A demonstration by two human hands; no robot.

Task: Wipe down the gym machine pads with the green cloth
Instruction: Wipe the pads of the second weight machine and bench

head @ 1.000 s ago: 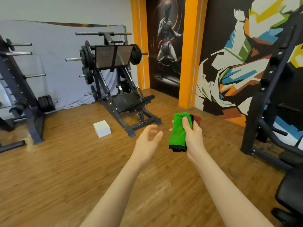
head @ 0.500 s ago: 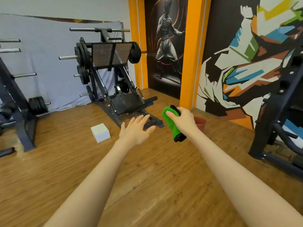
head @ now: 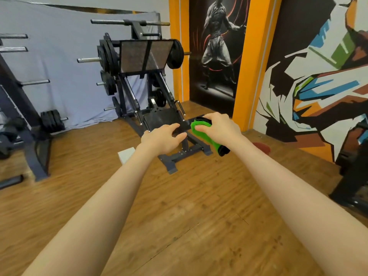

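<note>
While the right hand [head: 217,128] keeps its fingers [head: 201,128] clamped on the rolled green cloth [head: 209,138], the left hand [head: 161,137] hovers just beside it, fingers apart and empty. Both arms reach out over the wooden floor [head: 179,216] toward the leg press [head: 147,92], its dark pad [head: 163,117] beyond the hands.

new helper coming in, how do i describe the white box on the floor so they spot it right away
Find the black leg press machine against the grey backdrop. On the wooden floor just left of its front foot sits the white box, partly behind the left hand. It is the only pale, blocky thing among dark steel frames.
</note>
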